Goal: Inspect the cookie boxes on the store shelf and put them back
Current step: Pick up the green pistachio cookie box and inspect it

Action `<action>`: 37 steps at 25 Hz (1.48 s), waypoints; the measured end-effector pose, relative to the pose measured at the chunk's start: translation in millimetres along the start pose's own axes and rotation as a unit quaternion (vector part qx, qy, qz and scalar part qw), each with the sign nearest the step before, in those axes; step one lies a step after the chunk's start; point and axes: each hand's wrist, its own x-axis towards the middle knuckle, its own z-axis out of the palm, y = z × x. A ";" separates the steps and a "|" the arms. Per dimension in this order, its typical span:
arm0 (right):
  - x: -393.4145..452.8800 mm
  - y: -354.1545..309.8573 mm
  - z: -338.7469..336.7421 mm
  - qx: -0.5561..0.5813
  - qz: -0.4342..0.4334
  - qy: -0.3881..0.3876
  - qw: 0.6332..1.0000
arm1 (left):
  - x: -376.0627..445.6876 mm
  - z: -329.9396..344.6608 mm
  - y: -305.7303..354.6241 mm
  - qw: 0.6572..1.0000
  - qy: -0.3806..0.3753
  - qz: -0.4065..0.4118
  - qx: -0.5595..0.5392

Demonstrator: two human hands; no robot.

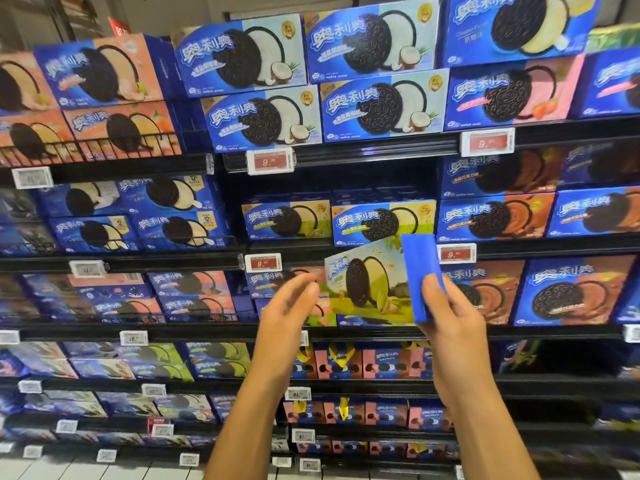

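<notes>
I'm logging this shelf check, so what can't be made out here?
- Head view: price tags too blurred past the leading 9.
- Held green cookie box: its back faces away; the right hand covers its blue end's lower part.
- Left hand: motion blur hides whether it touches the box.
- Lowest shelf boxes: blurred, flavour unreadable.

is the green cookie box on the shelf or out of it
Out. The right hand holds the green cookie box by its blue end, tilted, before the shelves.

left hand (294,303) blurred, price tags (134,338) unreadable (lower shelf boxes (104,407) smeared too).
</notes>
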 end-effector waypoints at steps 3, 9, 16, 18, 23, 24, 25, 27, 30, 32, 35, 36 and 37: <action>-5.6 -1.1 19.4 -0.064 -0.052 -0.003 0.997 | -5.7 22.8 5.4 0.991 -0.122 0.004 -0.051; -15.1 7.4 38.4 -0.148 -0.060 -0.126 0.979 | -1.9 34.1 1.5 0.971 -0.074 -0.018 -0.225; 1.4 4.9 1.6 -0.144 -0.049 -0.017 0.988 | 2.1 8.7 -14.5 0.904 -0.016 -0.064 -0.422; 8.4 4.4 -13.3 -0.140 -0.041 0.021 0.989 | 2.9 0.2 -16.7 0.886 -0.028 -0.061 -0.458; 9.4 8.5 -19.8 -0.076 -0.016 -0.016 0.997 | 2.8 -4.0 -20.0 0.861 -0.077 -0.046 -0.501; 8.7 8.8 -19.2 -0.055 -0.016 -0.032 0.998 | 3.2 -4.4 -21.5 0.862 -0.080 -0.047 -0.499; 8.6 9.7 -20.1 -0.038 -0.021 -0.040 0.998 | 3.5 -5.3 -22.7 0.865 -0.078 -0.048 -0.493; 9.2 11.6 -23.7 -0.018 -0.033 -0.039 0.999 | 3.6 -7.1 -22.0 0.875 -0.063 -0.054 -0.478; 8.2 13.0 -27.1 -0.005 -0.040 -0.022 0.999 | 6.0 -9.3 -19.1 0.895 0.008 -0.056 -0.443; 6.8 14.1 -28.7 -0.020 -0.041 -0.018 0.999 | 7.6 -13.8 -17.7 0.915 0.041 -0.036 -0.399; 4.6 16.4 -29.2 -0.035 -0.042 -0.033 0.998 | 5.8 -19.4 -14.2 0.952 0.053 -0.017 -0.301; 4.5 17.9 -29.1 -0.030 -0.043 -0.041 0.998 | 5.2 -21.1 -13.1 0.956 0.055 -0.015 -0.287; 4.5 19.6 -29.0 -0.022 -0.045 -0.048 0.998 | 4.7 -22.9 -12.2 0.958 0.055 -0.010 -0.281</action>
